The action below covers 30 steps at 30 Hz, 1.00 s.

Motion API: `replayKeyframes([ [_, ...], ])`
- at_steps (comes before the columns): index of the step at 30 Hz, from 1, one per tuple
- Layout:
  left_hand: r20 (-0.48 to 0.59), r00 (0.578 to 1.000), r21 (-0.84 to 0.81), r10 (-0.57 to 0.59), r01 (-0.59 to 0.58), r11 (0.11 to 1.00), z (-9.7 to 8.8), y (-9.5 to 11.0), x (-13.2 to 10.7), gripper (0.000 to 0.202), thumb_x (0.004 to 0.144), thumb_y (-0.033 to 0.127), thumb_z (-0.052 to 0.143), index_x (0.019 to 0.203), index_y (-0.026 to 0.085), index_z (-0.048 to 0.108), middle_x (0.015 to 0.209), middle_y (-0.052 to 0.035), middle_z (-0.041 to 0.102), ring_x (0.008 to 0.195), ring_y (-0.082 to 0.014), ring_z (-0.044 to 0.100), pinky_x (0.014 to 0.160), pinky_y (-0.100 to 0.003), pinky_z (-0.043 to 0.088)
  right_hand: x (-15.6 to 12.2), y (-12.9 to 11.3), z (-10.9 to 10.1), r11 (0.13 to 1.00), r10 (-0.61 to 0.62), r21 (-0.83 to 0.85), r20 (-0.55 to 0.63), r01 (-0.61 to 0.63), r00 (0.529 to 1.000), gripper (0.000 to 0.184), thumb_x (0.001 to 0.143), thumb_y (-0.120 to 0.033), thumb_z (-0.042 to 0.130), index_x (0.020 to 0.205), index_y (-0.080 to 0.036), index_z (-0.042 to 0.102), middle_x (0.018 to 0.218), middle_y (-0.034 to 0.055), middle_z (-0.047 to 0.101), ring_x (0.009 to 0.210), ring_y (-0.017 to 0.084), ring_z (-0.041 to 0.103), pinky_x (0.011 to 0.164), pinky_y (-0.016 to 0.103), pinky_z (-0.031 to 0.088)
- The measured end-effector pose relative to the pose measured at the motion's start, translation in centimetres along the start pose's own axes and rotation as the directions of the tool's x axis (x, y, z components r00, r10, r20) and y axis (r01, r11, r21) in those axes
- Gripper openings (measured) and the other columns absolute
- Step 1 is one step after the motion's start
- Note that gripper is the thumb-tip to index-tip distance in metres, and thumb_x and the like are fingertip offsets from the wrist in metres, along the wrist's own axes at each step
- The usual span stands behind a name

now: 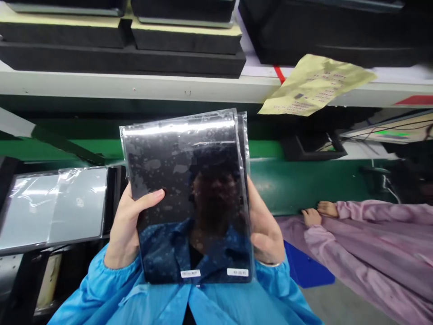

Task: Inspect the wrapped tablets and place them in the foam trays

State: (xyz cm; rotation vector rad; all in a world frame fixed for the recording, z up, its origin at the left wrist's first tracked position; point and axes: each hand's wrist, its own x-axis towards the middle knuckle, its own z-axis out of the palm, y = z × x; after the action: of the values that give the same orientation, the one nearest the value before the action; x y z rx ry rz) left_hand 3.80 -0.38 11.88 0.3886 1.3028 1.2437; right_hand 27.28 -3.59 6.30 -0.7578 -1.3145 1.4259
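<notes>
Panel: flat black glossy panel in clear plastic bag (189, 198), held upright before green conveyor belt (304, 185).
Left hand (126, 230): clasped on panel's left edge, thumb laid across front.
Right hand (265, 230): fingers wrapped behind right edge.

white shelf (135, 88), black foam trays (122, 56) stacked

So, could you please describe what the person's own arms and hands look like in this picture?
Both hands are bare, with no gloves. The left hand and the right hand each emerge from a loose, bright blue sleeve gathered at the wrist, apparently part of a work smock. A thin pale band shows at the right wrist. No rings or markings are visible.
</notes>
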Motion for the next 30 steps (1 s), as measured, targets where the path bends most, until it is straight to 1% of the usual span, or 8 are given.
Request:
replayKeyframes([
  [3,0.021,0.999,-0.007,-0.041,0.041,0.999,-0.1,-0.1,0.2,0.057,0.055,0.017,0.094,0.108,0.019,0.074,0.088,-0.0038,0.080,0.075,-0.0286,0.078,0.064,-0.032,0.067,-0.4,-1.3,0.0,0.999,-0.027,0.044,0.041,0.025,0.999,0.083,0.094,-0.036,0.066,0.163,-0.040,0.020,0.169,-0.0097,0.017,0.157,0.022,0.012,0.131,0.043,0.018],
  [6,0.045,0.997,-0.022,-0.062,0.063,0.998,-0.2,-0.2,0.6,0.061,0.054,0.017,0.094,0.111,0.020,0.074,0.087,-0.0037,0.080,0.074,-0.0282,0.078,0.063,-0.032,0.067,-0.6,-2.5,0.3,1.000,-0.027,0.011,0.021,0.027,0.999,0.081,0.097,-0.034,0.064,0.163,-0.041,0.018,0.169,-0.0118,0.015,0.157,0.020,0.009,0.131,0.041,0.014],
  [11,0.087,0.994,-0.031,-0.071,0.074,0.997,0.2,-0.2,0.7,0.057,0.059,0.015,0.093,0.114,0.018,0.075,0.088,-0.0045,0.081,0.075,-0.0253,0.078,0.070,-0.028,0.067,-0.7,-2.6,0.7,0.996,-0.087,-0.029,-0.001,0.087,0.996,0.083,0.096,-0.033,0.064,0.164,-0.035,0.017,0.169,-0.0076,0.016,0.156,0.020,0.014,0.128,0.040,0.021],
  [15,0.096,0.992,-0.034,-0.080,0.083,0.996,0.5,-0.2,0.7,0.053,0.059,0.016,0.093,0.109,0.017,0.077,0.085,-0.0039,0.081,0.074,-0.0237,0.078,0.072,-0.026,0.066,-0.9,-2.1,0.5,0.996,-0.084,0.018,0.022,0.083,0.996,0.085,0.094,-0.031,0.064,0.165,-0.032,0.016,0.170,-0.0049,0.014,0.156,0.022,0.014,0.128,0.041,0.019],
  [18,0.084,0.992,-0.044,-0.091,0.095,0.995,0.5,-0.1,0.6,0.054,0.059,0.015,0.092,0.111,0.018,0.077,0.086,-0.0032,0.081,0.075,-0.0240,0.078,0.074,-0.027,0.067,-0.9,-2.2,0.4,0.996,-0.085,0.018,0.022,0.084,0.996,0.086,0.094,-0.031,0.063,0.165,-0.033,0.015,0.169,-0.0049,0.014,0.156,0.024,0.015,0.128,0.044,0.021],
  [21,0.075,0.993,-0.059,-0.096,0.100,0.993,0.4,-0.1,0.4,0.056,0.060,0.014,0.092,0.113,0.018,0.076,0.086,-0.0033,0.081,0.076,-0.0248,0.079,0.077,-0.030,0.067,-0.6,-2.7,0.6,0.995,-0.102,0.002,0.018,0.102,0.995,0.086,0.094,-0.030,0.064,0.165,-0.034,0.016,0.168,-0.0061,0.018,0.155,0.023,0.021,0.127,0.040,0.027],
  [25,0.090,0.990,-0.059,-0.112,0.117,0.991,0.4,-0.3,0.6,0.056,0.059,0.014,0.092,0.112,0.016,0.075,0.083,-0.0040,0.080,0.074,-0.0257,0.078,0.075,-0.031,0.067,-0.4,-3.5,1.1,0.997,-0.077,-0.026,-0.016,0.076,0.997,0.080,0.096,-0.032,0.065,0.163,-0.035,0.021,0.167,-0.0062,0.022,0.152,0.023,0.030,0.124,0.036,0.034],
  [30,0.122,0.984,-0.037,-0.132,0.138,0.990,0.0,-0.3,1.5,0.049,0.059,0.015,0.092,0.105,0.015,0.076,0.076,-0.0037,0.079,0.069,-0.0256,0.078,0.071,-0.032,0.068,-0.7,-3.9,1.6,1.000,-0.010,0.017,-0.074,0.011,0.997,0.085,0.093,-0.028,0.070,0.163,-0.037,0.022,0.165,-0.0036,0.031,0.148,0.024,0.040,0.121,0.035,0.041],
])
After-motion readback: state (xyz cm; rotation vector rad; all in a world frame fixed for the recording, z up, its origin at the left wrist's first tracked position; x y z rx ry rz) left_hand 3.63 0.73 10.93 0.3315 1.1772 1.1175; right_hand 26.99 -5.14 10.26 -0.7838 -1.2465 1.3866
